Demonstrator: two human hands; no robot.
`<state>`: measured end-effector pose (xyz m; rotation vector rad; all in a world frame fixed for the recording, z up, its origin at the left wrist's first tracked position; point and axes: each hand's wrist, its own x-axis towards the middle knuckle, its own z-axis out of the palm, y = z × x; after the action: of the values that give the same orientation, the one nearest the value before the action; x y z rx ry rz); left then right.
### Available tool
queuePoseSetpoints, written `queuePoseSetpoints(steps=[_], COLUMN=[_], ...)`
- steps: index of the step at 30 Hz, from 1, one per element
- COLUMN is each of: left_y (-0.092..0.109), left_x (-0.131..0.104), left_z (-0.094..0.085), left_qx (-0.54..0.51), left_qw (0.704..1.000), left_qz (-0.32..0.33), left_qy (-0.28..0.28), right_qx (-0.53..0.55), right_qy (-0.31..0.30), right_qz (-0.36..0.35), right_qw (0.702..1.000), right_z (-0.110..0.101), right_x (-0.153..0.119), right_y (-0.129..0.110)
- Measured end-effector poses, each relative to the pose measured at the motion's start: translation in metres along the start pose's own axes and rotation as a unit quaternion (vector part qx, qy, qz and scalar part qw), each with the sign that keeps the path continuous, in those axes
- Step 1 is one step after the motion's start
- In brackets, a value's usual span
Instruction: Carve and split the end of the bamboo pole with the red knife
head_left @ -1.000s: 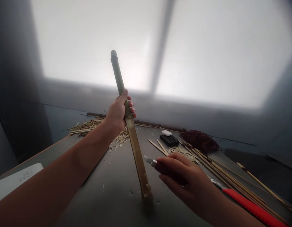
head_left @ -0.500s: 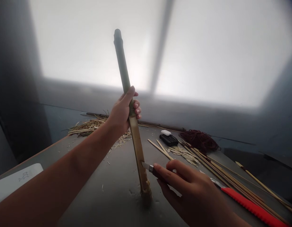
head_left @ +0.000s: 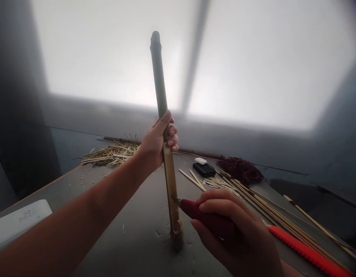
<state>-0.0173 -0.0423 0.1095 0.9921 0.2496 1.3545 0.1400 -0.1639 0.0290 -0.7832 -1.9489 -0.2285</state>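
A long bamboo stick (head_left: 160, 90) stands nearly upright with its lower end on the grey table (head_left: 137, 231). My left hand (head_left: 160, 140) grips it around the middle. The upper part is green; the lower part below my hand is pale and shaved. My right hand (head_left: 232, 231) is closed on a red-handled knife (head_left: 195, 213), and the blade tip touches the stick's lower part, a little above the table.
A heap of bamboo shavings (head_left: 111, 154) lies at the far left. Several thin bamboo strips (head_left: 270, 213), a black case (head_left: 205, 169), a dark red cord bundle (head_left: 243, 169) and a red saw-like tool (head_left: 307, 252) lie on the right. A white sheet (head_left: 16, 221) rests near the left edge.
The stick has swung from leaning left toward upright and risen in view. My right hand brought the knife leftward until its blade met the stick's lower part.
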Motion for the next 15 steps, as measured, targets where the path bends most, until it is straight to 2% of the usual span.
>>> queuePoseSetpoints(steps=[6,8,10,12,15], left_y=[0.002,0.002,0.002,0.002,0.003], left_x=[-0.002,-0.002,-0.003,-0.005,-0.008], left_z=[0.002,0.003,0.004,0.005,0.007], left_qx=[-0.031,-0.034,-0.037,-0.035,-0.02], left_qw=[0.999,0.999,0.998,0.997,0.995], left_qz=[-0.021,-0.022,-0.021,-0.019,-0.01], left_qy=[-0.016,-0.027,-0.043,-0.064,-0.096], right_qx=[0.117,0.161,0.225,0.308,0.435], right_qy=[-0.07,-0.083,-0.068,-0.024,0.035], right_qz=[-0.103,-0.113,-0.076,-0.011,0.096], right_qw=[0.985,0.977,0.969,0.951,0.894], right_z=[0.018,0.025,0.031,0.038,0.046], right_x=[0.009,0.009,0.01,0.011,0.014], right_y=[-0.001,0.0,0.003,0.007,0.008])
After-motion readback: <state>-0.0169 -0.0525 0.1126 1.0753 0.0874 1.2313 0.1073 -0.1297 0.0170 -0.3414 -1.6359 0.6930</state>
